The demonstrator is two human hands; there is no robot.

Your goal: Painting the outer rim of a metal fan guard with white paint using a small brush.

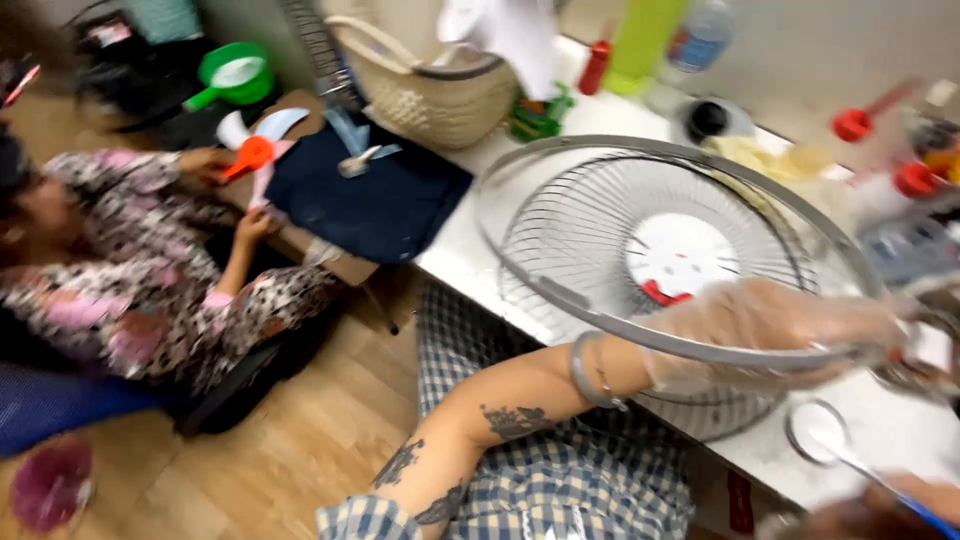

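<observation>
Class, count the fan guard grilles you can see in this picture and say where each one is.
1. A round wire fan grille lies on the white table, its near rim under the person's gloved left hand. A second grille may be hidden beneath it.

left hand (770, 325) in a clear glove, forearm tattooed and outstretched; right hand (900, 505) low, blurred.

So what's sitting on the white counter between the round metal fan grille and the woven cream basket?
In the head view, only bare white counter shows between the round metal fan grille and the woven cream basket; a dark blue cloth lies alongside.
</observation>
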